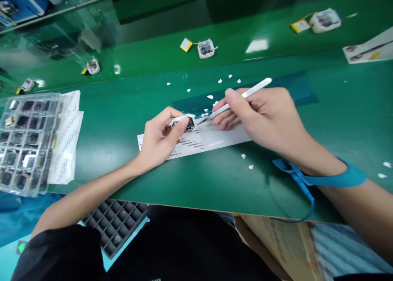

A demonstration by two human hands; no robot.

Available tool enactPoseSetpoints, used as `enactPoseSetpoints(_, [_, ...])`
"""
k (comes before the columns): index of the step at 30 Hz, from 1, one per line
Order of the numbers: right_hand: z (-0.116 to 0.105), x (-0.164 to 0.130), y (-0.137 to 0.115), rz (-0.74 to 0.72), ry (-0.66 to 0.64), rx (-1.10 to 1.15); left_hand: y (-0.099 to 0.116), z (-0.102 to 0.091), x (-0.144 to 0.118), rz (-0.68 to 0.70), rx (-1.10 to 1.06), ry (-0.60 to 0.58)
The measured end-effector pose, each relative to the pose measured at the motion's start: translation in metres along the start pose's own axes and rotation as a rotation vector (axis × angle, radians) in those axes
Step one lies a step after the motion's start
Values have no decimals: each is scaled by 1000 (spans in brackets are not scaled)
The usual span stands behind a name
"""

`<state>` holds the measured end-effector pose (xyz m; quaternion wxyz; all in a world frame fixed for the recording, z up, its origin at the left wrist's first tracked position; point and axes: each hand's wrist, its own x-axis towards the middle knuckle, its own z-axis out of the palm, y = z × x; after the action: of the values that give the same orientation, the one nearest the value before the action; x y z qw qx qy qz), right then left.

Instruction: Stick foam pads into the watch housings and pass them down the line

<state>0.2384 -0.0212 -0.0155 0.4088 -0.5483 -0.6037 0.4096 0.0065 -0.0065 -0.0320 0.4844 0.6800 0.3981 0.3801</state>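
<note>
My left hand point(159, 138) grips a small white electronic casing point(183, 121) with a dark open inside, held just above a white label strip point(215, 141) on the green mat. My right hand point(260, 113) holds white tweezers point(245, 95) like a pen. Their tip touches the casing's right edge. A blue wrist strap point(337, 176) circles my right wrist, its cord trailing toward the table's front edge.
A clear tray of small parts point(26, 142) on paper sheets sits at the left. Similar white casings with yellow batteries point(201, 47) point(319, 21) point(91, 66) lie on the far belt. White paper bits point(229, 78) dot the mat. A black empty tray point(116, 223) is below the table edge.
</note>
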Motion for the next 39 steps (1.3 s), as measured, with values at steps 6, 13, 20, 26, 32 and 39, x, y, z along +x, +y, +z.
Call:
enactPoseSetpoints(6, [1,2,0,-13,-27,43,-3,3,1,-66,-56,32])
enactPoseSetpoints(13, [-1,7,7,110,-131,200,-7,4,1,-65,-87,62])
enactPoseSetpoints(20, [-7,12,11,266,-166,412,-9,2,2,-46,-109,47])
enactPoseSetpoints(26, [-9,18,7,137,-86,343,-17,4,3,-122,-290,27])
enactPoseSetpoints(32, [-1,4,-1,-7,337,256,-6,2,1,-171,-443,-72])
enactPoseSetpoints(39, [12,-16,-20,-69,328,138,3,-5,-2,-118,-515,-241])
